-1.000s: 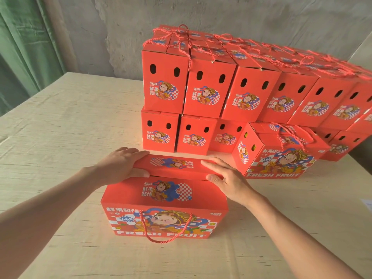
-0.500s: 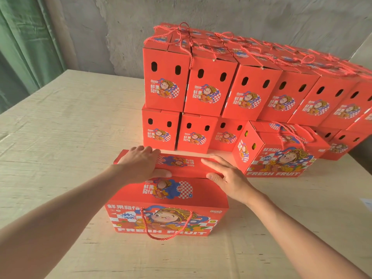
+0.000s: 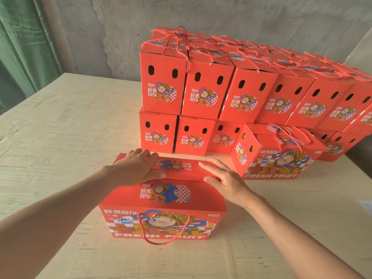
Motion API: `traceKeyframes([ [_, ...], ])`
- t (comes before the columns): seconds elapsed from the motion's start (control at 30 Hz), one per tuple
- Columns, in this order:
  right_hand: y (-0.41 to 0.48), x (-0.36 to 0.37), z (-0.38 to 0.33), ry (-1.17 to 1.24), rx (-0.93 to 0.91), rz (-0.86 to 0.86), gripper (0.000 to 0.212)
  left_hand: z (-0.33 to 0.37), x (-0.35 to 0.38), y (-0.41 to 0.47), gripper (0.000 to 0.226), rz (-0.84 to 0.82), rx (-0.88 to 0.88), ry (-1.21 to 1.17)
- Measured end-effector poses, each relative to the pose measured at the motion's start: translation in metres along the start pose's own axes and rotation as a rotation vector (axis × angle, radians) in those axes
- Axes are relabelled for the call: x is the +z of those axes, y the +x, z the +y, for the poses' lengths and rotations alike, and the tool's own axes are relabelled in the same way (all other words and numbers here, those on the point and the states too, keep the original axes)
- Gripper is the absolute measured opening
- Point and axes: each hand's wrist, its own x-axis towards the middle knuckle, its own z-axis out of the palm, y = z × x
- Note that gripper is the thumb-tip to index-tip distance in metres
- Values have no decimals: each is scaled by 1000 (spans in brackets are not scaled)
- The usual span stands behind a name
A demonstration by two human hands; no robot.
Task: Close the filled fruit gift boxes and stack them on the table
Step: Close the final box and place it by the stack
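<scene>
A red fruit gift box (image 3: 161, 216) with a cartoon print and a red rope handle stands on the table in front of me. Both top flaps lie down. My left hand (image 3: 136, 168) rests flat on the far flap's left part, thumb at the flap's near edge. My right hand (image 3: 223, 178) lies flat on the flap's right end, fingers straight. Behind it, a two-tier stack of closed red boxes (image 3: 241, 93) stands against the wall. One more closed box (image 3: 275, 156) sits turned sideways in front of the stack at the right.
The pale wooden table (image 3: 70, 137) stretches out to the left of the boxes. A grey concrete wall (image 3: 241, 21) stands behind the stack, and a green curtain (image 3: 18, 47) hangs at the far left. A slip of white paper (image 3: 365, 204) lies at the table's right edge.
My left hand slid forward and to the right along the far flap, reaching deeper onto it. My right hand stayed on the flap's right end. The box barely moved.
</scene>
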Motion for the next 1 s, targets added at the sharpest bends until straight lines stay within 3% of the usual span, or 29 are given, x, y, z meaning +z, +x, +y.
traceKeyframes([
  [0.13,4,-7,1,-9,67,-99,48,0,-2,0,110,-36,-5,-5],
  [0.27,7,-7,-6,-331,62,-211,55,2,-4,-2,121,-43,-1,8],
  [0.33,3,0,-12,-329,61,-229,44,2,-4,-3,135,-38,3,14],
  [0.47,0,1,-12,-276,78,-234,41,3,-3,-3,138,-47,1,9],
  [0.63,-1,0,-9,-258,77,-277,42,1,-4,-7,126,-66,-20,-33],
  [0.8,-2,5,-8,-259,102,-304,43,11,13,-21,92,-42,-43,-54],
  [1.0,9,8,-16,-391,-10,-246,43,11,14,-20,93,-35,-20,-139],
])
